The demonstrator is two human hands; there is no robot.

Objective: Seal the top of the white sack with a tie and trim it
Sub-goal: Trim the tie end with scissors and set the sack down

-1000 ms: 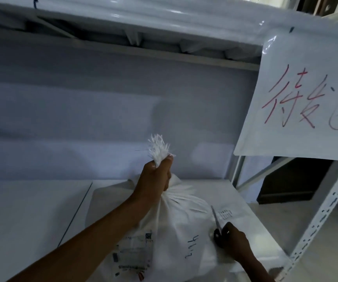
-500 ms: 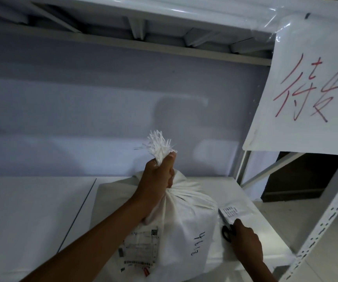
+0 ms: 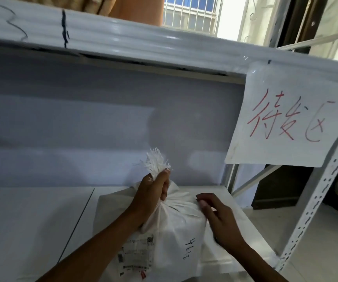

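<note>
A white woven sack [image 3: 176,237] stands on the white shelf [image 3: 31,220], with a printed label and handwritten digits on its front. My left hand [image 3: 153,192] grips its gathered neck, and the frayed top [image 3: 155,161] sticks up above my fist. My right hand [image 3: 214,216] lies on the sack's right shoulder with fingers extended toward the neck and nothing in it. No scissors or tie can be seen.
A paper sign [image 3: 290,117] with red handwriting hangs from the upper shelf beam [image 3: 164,47] at the right. A perforated white upright [image 3: 318,202] stands at the right edge. Behind the rack are a barred window and curtain.
My right hand has let go of the scissors by the sack's right side and come up onto the sack's shoulder. My left hand keeps its grip on the neck. The camera tilted up.
</note>
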